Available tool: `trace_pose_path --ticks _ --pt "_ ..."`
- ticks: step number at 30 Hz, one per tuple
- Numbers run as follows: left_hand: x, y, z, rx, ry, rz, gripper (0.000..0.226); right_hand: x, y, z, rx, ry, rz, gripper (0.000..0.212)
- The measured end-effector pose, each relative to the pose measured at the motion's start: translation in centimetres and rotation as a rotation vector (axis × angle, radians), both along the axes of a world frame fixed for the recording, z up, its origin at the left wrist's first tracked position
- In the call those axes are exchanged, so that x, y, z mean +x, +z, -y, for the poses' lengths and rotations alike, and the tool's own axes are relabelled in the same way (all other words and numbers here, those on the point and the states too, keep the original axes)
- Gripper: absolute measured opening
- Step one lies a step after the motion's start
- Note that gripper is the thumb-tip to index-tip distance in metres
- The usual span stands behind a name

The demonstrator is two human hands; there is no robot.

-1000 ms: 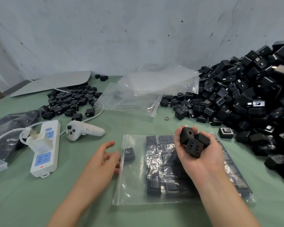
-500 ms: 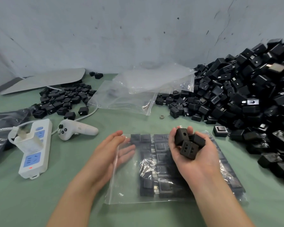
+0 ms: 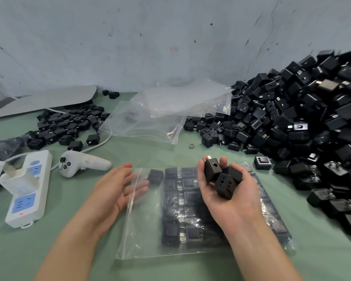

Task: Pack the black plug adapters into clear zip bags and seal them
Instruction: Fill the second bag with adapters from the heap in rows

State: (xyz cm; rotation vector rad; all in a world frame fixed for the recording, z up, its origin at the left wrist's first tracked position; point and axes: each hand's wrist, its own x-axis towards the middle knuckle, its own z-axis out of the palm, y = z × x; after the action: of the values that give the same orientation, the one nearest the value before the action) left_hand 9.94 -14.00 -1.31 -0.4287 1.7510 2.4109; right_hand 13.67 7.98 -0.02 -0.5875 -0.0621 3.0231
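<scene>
Black plastic plug adapters [image 3: 221, 179], three or so small cubes, sit cupped in the right hand [image 3: 229, 199], palm up, with its fingers curled round them, probably so none slips off while waiting to go in. The hand hovers over the zip bag [image 3: 142, 230], which lies flat on the green tabletop [image 3: 49, 250] with its mouth toward the left. Inside, packed adapters [image 3: 187, 199] lie side by side in rows and fill most of the bag, apart from a strip by the mouth. The left hand [image 3: 118, 191] is at that mouth, fingers straight and spread, gripping nothing. Its fingertips [image 3: 140, 189] show blurred through the film, so they seem slipped inside to keep the opening parted for the next load. The bag is not yet sealed. The big heap [image 3: 302, 122] of loose adapters rises just beside the bag on the right, within easy reach. Spare bags [image 3: 170, 110] lie behind, near the wall. Further left are a smaller pile [image 3: 69, 124], a white controller [image 3: 83, 162] and a power strip [image 3: 28, 191].
</scene>
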Motion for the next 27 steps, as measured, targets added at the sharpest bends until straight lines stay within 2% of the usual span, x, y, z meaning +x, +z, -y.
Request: trace_pose_path --ticks 7,11,15,22,27 --pt "0.0 0.1 -1.4 0.047 0.078 0.027 0.012 0.2 0.1 -0.1 -0.004 -0.006 0.010 0.018" --pt "0.1 0.1 -1.4 0.047 0.066 0.053 0.017 0.1 0.1 0.0 -0.007 -0.010 0.010 0.019" --pt "0.2 0.0 -1.2 0.035 -0.024 0.149 0.035 0.0 0.3 0.2 -0.005 -0.006 0.005 0.019" --pt "0.4 0.0 -1.3 0.097 -0.195 0.200 0.039 0.0 0.3 0.4 -0.005 -0.007 0.015 0.019" --pt "0.4 0.0 -1.4 0.145 -0.177 0.203 0.040 0.1 0.2 0.5 0.001 0.003 0.010 0.019"
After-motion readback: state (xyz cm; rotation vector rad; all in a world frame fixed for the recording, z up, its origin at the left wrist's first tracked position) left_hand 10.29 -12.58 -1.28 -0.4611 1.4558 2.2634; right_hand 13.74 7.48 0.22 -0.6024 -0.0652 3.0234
